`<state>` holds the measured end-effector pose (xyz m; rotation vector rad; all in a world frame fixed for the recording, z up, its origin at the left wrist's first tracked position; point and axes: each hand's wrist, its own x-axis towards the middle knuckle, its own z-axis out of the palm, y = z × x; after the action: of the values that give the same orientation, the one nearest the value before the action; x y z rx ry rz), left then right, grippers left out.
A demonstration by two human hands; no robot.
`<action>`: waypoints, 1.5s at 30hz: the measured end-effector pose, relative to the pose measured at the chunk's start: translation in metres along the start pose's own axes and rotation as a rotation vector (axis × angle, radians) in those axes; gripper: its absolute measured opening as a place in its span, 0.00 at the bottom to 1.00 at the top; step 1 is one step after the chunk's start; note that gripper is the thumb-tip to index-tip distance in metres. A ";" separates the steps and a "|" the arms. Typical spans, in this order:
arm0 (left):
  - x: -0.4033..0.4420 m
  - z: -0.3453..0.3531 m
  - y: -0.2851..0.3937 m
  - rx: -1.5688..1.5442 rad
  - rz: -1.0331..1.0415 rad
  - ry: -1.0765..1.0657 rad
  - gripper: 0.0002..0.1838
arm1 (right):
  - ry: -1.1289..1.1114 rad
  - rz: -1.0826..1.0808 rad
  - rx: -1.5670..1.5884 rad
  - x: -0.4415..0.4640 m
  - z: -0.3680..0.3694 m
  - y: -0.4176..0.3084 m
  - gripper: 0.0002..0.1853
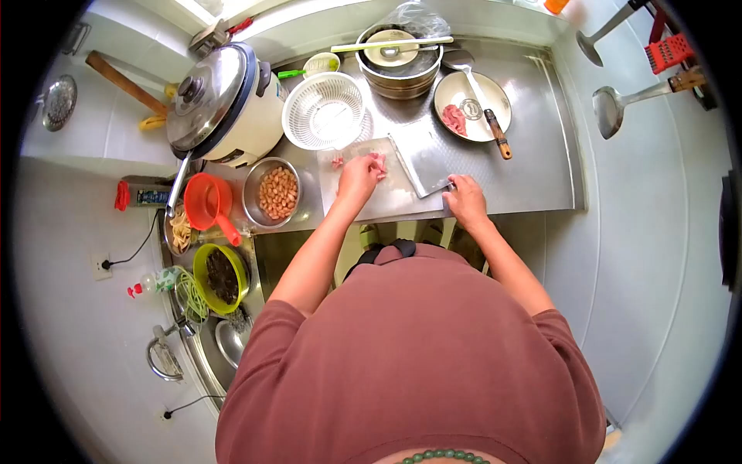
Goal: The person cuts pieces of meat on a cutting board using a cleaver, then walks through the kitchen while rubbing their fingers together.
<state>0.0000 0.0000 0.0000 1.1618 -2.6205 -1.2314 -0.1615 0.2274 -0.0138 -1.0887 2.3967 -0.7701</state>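
My left hand (359,182) is over a pale cutting board (376,203), its fingers closed on a small piece of raw meat (378,162). Another scrap of meat lies on the board just left of those fingers. My right hand (467,201) is at the near right corner of a cleaver (418,161), closed around its handle, which is mostly hidden. The wide blade rests flat or nearly so across the board's right side and the steel counter. Beyond it, a plate (498,89) holds sliced raw meat (454,119) and a wooden-handled turner (478,91).
A white colander (325,116), a steel bowl of peanuts (277,193) and a large cooker (224,108) stand to the left. Stacked pots (399,83) are at the back. A red dipper (207,203) and yellow-green basin (202,274) sit near the sink. Utensils hang at right.
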 end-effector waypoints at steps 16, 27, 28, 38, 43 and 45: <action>0.024 0.023 0.008 0.292 0.061 0.093 0.09 | -0.029 0.101 -0.227 0.012 0.002 -0.005 0.22; 0.015 0.020 -0.012 -1.195 -0.456 -0.112 0.02 | -0.202 0.416 0.683 0.012 -0.002 -0.023 0.17; 0.014 0.018 -0.010 -1.259 -0.481 -0.123 0.03 | -0.167 0.370 0.661 0.008 -0.005 -0.026 0.16; 0.022 0.060 0.023 -0.672 0.095 0.298 0.05 | 0.121 0.183 0.314 -0.020 -0.030 -0.048 0.13; 0.004 0.071 0.010 0.076 0.578 0.253 0.05 | 0.149 0.188 0.327 -0.029 -0.044 -0.044 0.13; -0.003 0.071 0.006 -0.008 0.619 0.298 0.07 | 0.120 0.208 0.331 -0.035 -0.052 -0.047 0.13</action>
<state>-0.0234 0.0512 -0.0445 0.4169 -2.4471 -0.8621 -0.1427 0.2457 0.0603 -0.6678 2.3198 -1.1329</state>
